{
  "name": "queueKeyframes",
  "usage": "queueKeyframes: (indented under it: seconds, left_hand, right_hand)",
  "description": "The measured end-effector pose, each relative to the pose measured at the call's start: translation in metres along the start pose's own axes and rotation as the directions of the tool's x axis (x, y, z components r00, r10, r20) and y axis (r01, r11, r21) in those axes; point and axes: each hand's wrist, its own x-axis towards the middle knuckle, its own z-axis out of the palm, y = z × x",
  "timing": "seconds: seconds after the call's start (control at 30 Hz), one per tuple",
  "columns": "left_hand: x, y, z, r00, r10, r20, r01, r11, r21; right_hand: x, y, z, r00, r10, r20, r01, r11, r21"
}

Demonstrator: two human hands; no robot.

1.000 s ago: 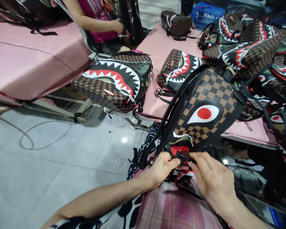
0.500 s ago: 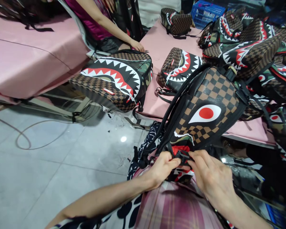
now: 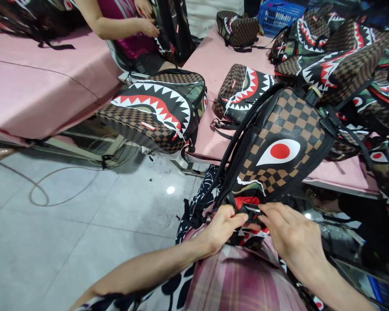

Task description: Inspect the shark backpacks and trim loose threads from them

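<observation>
Grey tiled floor (image 3: 84, 250) fills the lower left of the head view, with a thin cable (image 3: 47, 201) looped upon it. Side table (image 3: 35, 77), pink-covered, stands at the upper left; main table (image 3: 207, 56), covered likewise, extends from centre to right.

Subject item: one checked backpack (image 3: 287, 125) with a printed red-and-white eye, tilted to the right, its lower end at the plaid cloth (image 3: 236, 280) over the wearer's lap, its upper part in front of the main table's near edge. Red fabric (image 3: 247, 201) shows at its opening.

Left hand (image 3: 223, 229): grasping the dark edging of the checked backpack at the opening, thumb pressed on top. Right hand (image 3: 293, 239): fingertips closed on a slim item (image 3: 253, 208) with a bright edge, just beside the left thumb; at this size its nature cannot be determined.

On the main table: a shark-mouth backpack (image 3: 152, 108) lies across the near left corner and overhangs the edge; a smaller bag (image 3: 243, 90) lies behind the checked backpack; a further bag (image 3: 241, 31) is at the far edge, near a blue basket (image 3: 278, 19). Heaped bags (image 3: 337, 65) occupy the right-hand end, some overlapping. At the left edge, a co-worker (image 3: 131, 45) in a magenta top has both hands at an upright dark bag (image 3: 173, 32). More bags (image 3: 32, 17) lie along the side table's far edge
</observation>
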Motion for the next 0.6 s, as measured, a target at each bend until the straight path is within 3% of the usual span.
queueKeyframes:
  seconds: [0.27,0.5,0.6]
  left_hand:
    - [0.0013,0.0003,-0.0018,0.998,-0.004,0.055,0.003,1.0,0.02]
    - [0.0003,0.0037,-0.001,0.999,0.017,-0.045,-0.015,0.999,0.044]
    - [-0.0002,0.0043,-0.0001,1.0,0.002,-0.025,-0.001,0.999,0.048]
  right_hand:
    - [0.0042,0.0031,-0.0027,0.998,-0.062,0.016,0.063,0.996,-0.063]
    - [0.0083,-0.0005,-0.0004,0.998,-0.056,0.03,0.059,0.994,-0.087]
    - [0.0079,0.0016,-0.0004,0.998,-0.059,0.031,0.061,0.997,-0.052]
